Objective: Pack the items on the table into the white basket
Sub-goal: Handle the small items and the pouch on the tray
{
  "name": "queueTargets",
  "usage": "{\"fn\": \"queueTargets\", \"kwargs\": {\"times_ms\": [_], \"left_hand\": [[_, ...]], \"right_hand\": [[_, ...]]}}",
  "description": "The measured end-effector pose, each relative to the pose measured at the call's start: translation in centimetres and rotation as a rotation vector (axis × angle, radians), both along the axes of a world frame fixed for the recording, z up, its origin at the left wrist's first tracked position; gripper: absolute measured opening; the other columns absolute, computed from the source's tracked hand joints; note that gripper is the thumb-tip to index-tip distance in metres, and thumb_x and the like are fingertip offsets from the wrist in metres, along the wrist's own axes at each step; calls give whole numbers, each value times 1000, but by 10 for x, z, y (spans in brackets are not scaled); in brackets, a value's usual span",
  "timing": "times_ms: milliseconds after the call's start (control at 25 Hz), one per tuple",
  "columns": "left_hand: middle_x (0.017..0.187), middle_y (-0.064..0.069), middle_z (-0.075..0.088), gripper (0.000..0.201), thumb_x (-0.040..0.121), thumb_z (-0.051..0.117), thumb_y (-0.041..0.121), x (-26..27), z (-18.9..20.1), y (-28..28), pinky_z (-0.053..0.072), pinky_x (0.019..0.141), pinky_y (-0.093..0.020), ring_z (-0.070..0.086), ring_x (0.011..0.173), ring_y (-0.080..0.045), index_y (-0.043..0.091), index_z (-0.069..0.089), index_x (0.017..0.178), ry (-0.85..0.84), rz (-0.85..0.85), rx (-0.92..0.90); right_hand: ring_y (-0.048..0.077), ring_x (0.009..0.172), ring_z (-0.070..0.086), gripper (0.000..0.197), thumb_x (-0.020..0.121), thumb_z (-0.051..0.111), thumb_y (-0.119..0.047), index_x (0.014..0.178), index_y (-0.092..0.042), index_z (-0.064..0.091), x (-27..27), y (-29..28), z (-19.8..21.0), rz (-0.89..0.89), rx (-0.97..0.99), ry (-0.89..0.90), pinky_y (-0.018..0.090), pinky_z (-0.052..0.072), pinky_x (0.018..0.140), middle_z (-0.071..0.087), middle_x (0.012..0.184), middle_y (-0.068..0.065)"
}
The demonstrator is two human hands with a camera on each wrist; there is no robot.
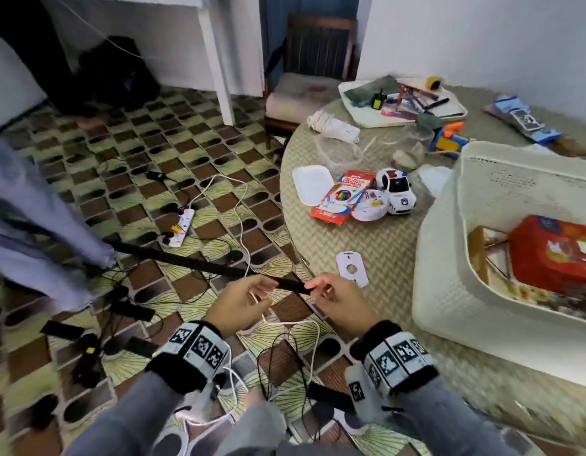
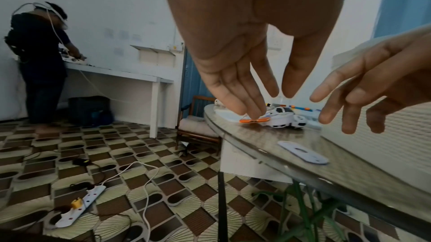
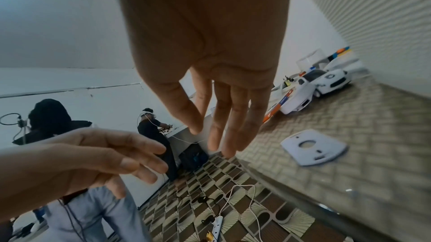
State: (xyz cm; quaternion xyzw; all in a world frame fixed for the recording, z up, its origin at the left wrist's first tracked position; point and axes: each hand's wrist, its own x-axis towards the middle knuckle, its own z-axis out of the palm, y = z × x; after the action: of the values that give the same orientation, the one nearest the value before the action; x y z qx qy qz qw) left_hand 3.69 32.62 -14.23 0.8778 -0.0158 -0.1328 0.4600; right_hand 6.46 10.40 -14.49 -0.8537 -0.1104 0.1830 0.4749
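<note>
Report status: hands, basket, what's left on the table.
Left hand and right hand open, empty, off the table edge. White basket holds a red box. Toy car, crayon box, white plate unpacked.

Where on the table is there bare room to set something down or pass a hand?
Free: the strip between the white plate at the near edge and the colour pencil box, up to the white basket wall. Crowded: the far side around the toy car, clear cups and tray.

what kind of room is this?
Probably a home room used as a recording space: patterned floor strewn with power strips and cables, a wooden chair, and a second headset wearer at a white table.
</note>
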Motion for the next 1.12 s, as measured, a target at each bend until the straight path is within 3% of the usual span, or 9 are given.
{"fn": "queueTargets", "kwargs": {"times_ms": [160, 320, 560, 760, 880, 1040, 1120], "left_hand": [[108, 17, 62, 29, 86, 65, 14, 35, -1, 55, 43, 78, -12, 56, 101, 3, 30, 59, 109, 45, -28, 5], [108, 13, 61, 30, 85, 67, 12, 72, -7, 100, 43, 71, -6, 57, 98, 3, 27, 60, 110, 69, 7, 7], [108, 13, 61, 31, 84, 69, 14, 112, -25, 145, 41, 76, -14, 58, 102, -4, 30, 59, 109, 156, 57, -28], [108, 14, 59, 31, 85, 67, 11, 165, -34, 180, 42, 76, -9, 56, 100, -5, 26, 58, 111, 184, 52, -21], [107, 12, 60, 29, 85, 67, 9, 209, -33, 197, 45, 80, -17, 57, 99, -9, 27, 59, 106, 196, 84, -34], [115, 14, 59, 34, 83, 70, 16, 279, -27, 220, 44, 88, -22, 55, 102, 0, 28, 60, 112, 175, 65, -24], [118, 14, 58, 35, 81, 72, 18, 309, -23, 228, 43, 83, -20, 54, 103, 3, 31, 60, 112, 159, 41, -19]], "right_hand": [[0, 54, 47, 24, 88, 53, 2, 100, -16, 65, 33, 48, -19, -67, -1, 60, 12, 36, 53, 57, 75, -2], [1, 59, 48, 29, 85, 54, 3, 105, -16, 62, 65, 87, -30, -35, -82, 85, 12, 37, 52, 58, 82, -4], [-4, 51, 54, 25, 86, 55, 3, 101, -16, 61, 108, 123, -39, -95, -70, 108, 10, 42, 53, 59, 81, -1], [15, 84, 61, 24, 87, 55, 0, 101, -18, 62, 173, 159, -46, -37, -130, 134, 23, 48, 76, 65, 97, 5], [19, 86, 63, 22, 88, 57, -4, 104, -18, 63, 220, 178, -43, -7, -150, 116, 31, 51, 82, 66, 99, 0], [15, 96, 62, 23, 88, 56, -2, 103, -17, 64, 288, 204, -41, -15, -118, 126, 33, 50, 92, 67, 102, -1], [11, 94, 61, 25, 88, 55, 0, 105, -16, 63, 313, 212, -41, -28, -100, 132, 29, 51, 89, 65, 98, -4]]}}
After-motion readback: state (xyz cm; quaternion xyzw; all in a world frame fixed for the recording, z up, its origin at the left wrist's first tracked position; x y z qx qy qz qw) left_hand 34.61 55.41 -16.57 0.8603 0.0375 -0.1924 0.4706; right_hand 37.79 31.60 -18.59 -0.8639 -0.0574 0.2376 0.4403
